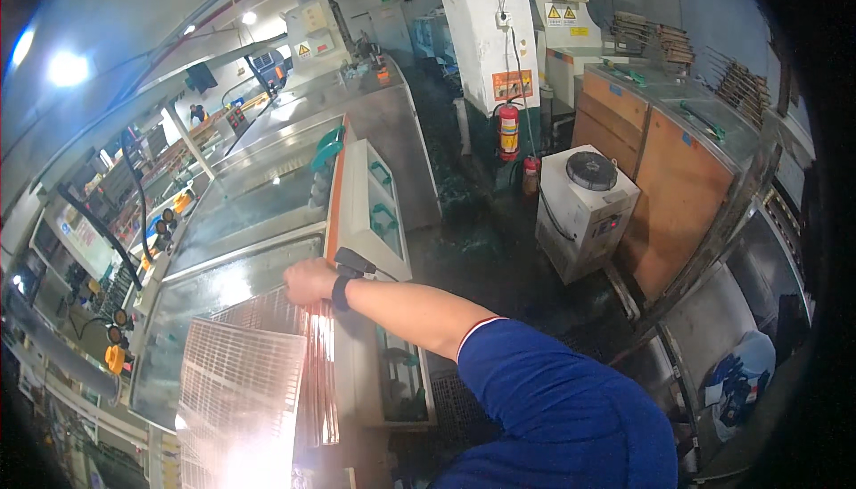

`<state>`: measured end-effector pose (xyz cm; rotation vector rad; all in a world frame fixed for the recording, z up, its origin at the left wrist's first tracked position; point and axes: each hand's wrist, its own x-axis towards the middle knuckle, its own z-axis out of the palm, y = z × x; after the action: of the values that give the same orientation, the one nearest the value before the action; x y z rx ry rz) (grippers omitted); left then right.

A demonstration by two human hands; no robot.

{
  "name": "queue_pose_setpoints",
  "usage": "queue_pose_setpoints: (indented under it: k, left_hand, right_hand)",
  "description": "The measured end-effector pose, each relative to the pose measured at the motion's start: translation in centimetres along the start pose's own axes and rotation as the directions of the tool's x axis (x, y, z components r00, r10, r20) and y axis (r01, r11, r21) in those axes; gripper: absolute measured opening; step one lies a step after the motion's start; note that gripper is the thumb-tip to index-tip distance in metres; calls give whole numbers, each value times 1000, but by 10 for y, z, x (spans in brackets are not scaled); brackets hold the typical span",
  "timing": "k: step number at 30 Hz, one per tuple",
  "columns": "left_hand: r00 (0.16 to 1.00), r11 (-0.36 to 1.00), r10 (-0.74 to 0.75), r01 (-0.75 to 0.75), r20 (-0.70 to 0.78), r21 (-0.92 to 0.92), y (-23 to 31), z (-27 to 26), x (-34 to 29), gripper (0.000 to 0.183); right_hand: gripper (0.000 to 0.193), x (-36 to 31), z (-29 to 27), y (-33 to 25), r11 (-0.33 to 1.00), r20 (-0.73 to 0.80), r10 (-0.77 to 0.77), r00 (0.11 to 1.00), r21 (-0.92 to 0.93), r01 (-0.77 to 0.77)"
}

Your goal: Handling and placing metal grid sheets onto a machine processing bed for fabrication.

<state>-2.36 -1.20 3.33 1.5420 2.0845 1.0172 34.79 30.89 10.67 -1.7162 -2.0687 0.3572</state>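
Observation:
My right hand (309, 282) reaches in from the lower right and is closed at the top corner of a thin copper-coloured panel (319, 373). Its fingertips are partly hidden behind the hand. A dark band with a black boxy device (355, 262) sits on the wrist. In front of the copper panel, a pale grid-patterned sheet (241, 364) stands tilted, its lower part washed out by glare. Another meshed sheet (263, 311) shows behind it. The panels are over the near end of a glass-topped machine (236, 271). My left hand is out of view.
Green handles (328, 147) sit on the machine's lids and side doors. Gauges with a yellow knob (115, 360) line its left side. Across the wet aisle stand a white fan-topped unit (584, 213), a red fire extinguisher (508, 131) and an orange-brown cabinet (669, 195).

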Motion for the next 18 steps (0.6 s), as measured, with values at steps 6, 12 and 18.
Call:
queue_pose_setpoints:
  k: [6,12,18]
  left_hand:
    - [979,-16,-56,194,195,-981,-17,21,16,28]
    - [966,-67,-142,209,217,-976,13,16,5,27]
    - [984,401,-160,-9,-80,-916,-14,26,3,30]
  right_hand:
    - [37,0,0,-3,1000,-5,2,1000,-14,-2]
    - [35,6,10,4,1000,-58,-21,998,-20,20]
    - [33,12,17,8,999,-110,-21,994,-32,18]
